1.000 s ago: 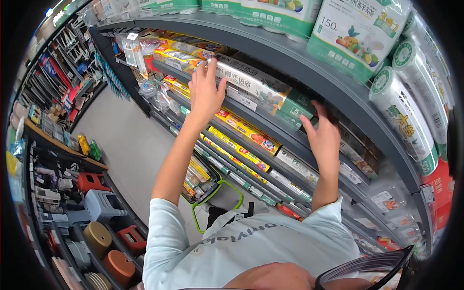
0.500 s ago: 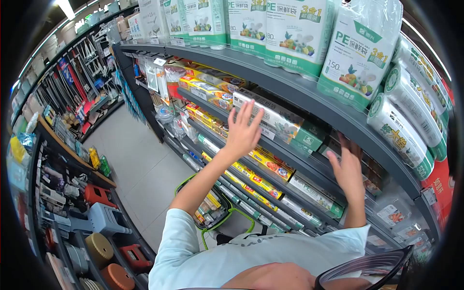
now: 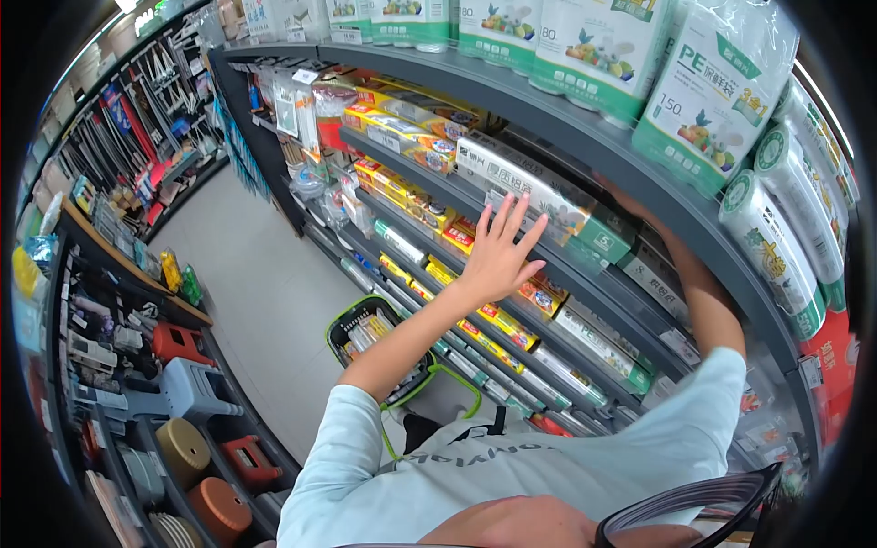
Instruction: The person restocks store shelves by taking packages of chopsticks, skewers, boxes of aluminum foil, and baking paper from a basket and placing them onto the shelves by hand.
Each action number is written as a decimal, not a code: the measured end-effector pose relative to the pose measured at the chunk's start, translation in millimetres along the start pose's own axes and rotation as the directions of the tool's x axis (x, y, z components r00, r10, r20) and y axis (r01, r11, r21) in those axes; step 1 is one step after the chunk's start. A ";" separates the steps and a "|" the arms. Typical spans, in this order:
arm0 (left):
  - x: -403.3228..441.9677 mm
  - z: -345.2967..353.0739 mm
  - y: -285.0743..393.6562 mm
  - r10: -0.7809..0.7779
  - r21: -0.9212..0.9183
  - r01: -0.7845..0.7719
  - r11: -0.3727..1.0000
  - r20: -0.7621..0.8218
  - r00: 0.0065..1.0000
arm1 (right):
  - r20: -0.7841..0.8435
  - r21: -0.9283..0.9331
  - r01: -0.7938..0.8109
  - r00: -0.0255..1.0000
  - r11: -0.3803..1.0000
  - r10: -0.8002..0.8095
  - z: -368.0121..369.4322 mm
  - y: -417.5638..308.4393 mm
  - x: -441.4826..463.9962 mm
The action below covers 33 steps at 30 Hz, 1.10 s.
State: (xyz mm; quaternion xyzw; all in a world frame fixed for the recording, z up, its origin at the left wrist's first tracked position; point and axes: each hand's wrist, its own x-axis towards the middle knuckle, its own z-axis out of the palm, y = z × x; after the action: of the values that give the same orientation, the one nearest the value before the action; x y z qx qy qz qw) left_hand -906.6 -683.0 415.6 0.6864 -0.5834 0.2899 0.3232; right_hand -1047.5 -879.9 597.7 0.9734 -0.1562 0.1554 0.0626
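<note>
My left hand [image 3: 502, 251] is open with fingers spread, at the front edge of a shelf, its fingertips just in front of a long silver-white foil box [image 3: 516, 178]. That box has a green end and Chinese print. My right hand [image 3: 624, 194] reaches deep into the shelf behind the boxes, its fingers hidden in shadow under the upper shelf. Below my right forearm lies a long grey box [image 3: 653, 274]. Yellow wrap boxes [image 3: 397, 132] sit to the left on the same shelf.
White-green packs of PE bags [image 3: 703, 110] stand on the upper shelf [image 3: 512, 96], with plastic rolls [image 3: 767, 247] at right. A black basket with green handles [image 3: 365, 320] holds several boxes beside me. Across the aisle floor [image 3: 265, 265] are stools [image 3: 196, 393] on shelving.
My right hand has gone from the shelf front deep inside, behind the boxes. My left hand has moved lower and right, fingers still spread. The view has shifted slightly.
</note>
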 end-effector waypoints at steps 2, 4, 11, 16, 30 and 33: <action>-1.2 -0.6 2.5 -0.010 0.006 0.010 1.000 0.016 1.000 | 0.019 0.019 0.036 0.999 0.999 -0.036 -3.3 11.0 17.0; 0.6 -3.7 2.2 -0.006 0.003 0.006 1.000 0.051 0.999 | 0.022 0.045 0.079 0.997 0.996 -0.080 -7.4 26.7 36.4; -0.3 -13.7 1.6 -0.052 0.041 0.048 0.998 0.098 0.994 | 0.048 0.171 0.185 0.980 0.968 -0.196 5.4 -10.0 39.5; 3.3 -16.1 10.2 -0.054 0.050 0.049 0.998 0.114 0.992 | 0.068 0.254 0.222 0.967 0.941 -0.246 14.4 -33.6 38.7; 2.3 -11.9 13.9 -0.068 0.052 0.062 0.997 0.137 0.988 | 0.072 0.461 0.307 0.922 0.832 -0.380 33.6 4.2 29.0; 0.8 -10.7 11.3 -0.080 0.052 0.074 0.996 0.126 0.989 | 0.156 0.420 0.248 0.928 0.873 -0.338 22.4 -29.4 4.5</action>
State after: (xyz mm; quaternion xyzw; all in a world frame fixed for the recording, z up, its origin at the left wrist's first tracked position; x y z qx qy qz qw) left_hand -917.9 -676.4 424.0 0.7331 -0.5689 0.2463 0.2797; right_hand -1027.5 -857.3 575.9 0.9895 0.0223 0.0615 -0.1288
